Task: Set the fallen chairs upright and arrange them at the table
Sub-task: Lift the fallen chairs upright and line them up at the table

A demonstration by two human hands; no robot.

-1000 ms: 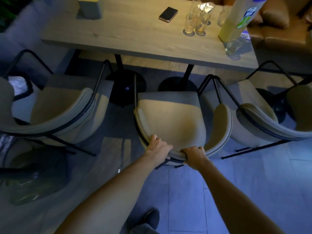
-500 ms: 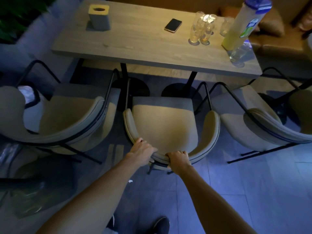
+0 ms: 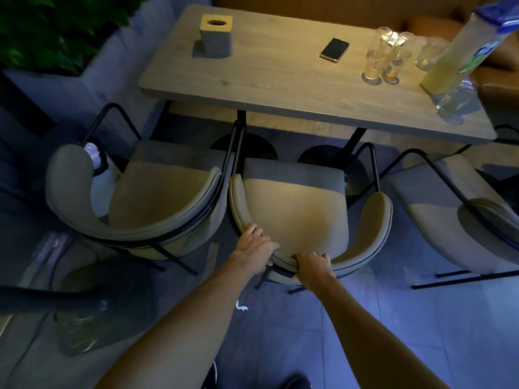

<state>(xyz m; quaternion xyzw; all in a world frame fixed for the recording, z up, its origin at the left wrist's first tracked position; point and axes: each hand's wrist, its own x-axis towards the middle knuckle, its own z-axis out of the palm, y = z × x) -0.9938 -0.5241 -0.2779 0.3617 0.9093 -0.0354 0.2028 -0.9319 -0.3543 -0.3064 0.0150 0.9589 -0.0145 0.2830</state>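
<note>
Three beige upholstered chairs with black metal frames stand upright along the near side of a wooden table (image 3: 295, 88). The middle chair (image 3: 297, 209) faces the table, its seat front close to the table's edge. My left hand (image 3: 254, 245) grips the top of its curved backrest at the left, and my right hand (image 3: 313, 266) grips the same backrest rim nearer the centre. The left chair (image 3: 157, 203) stands right beside it, their armrests almost touching. The right chair (image 3: 460, 211) stands apart, angled slightly.
On the table are a tissue box (image 3: 216, 35), a phone (image 3: 334, 50), several glasses (image 3: 384, 56) and a tall bottle (image 3: 460, 49). A planter with green leaves (image 3: 42, 32) is at the far left. Two round black table bases (image 3: 334, 167) sit under the table. Tiled floor lies behind the chairs.
The middle chair has shifted left toward the left chair, with both hands still on its backrest. The view has swung so the table sits further right.
</note>
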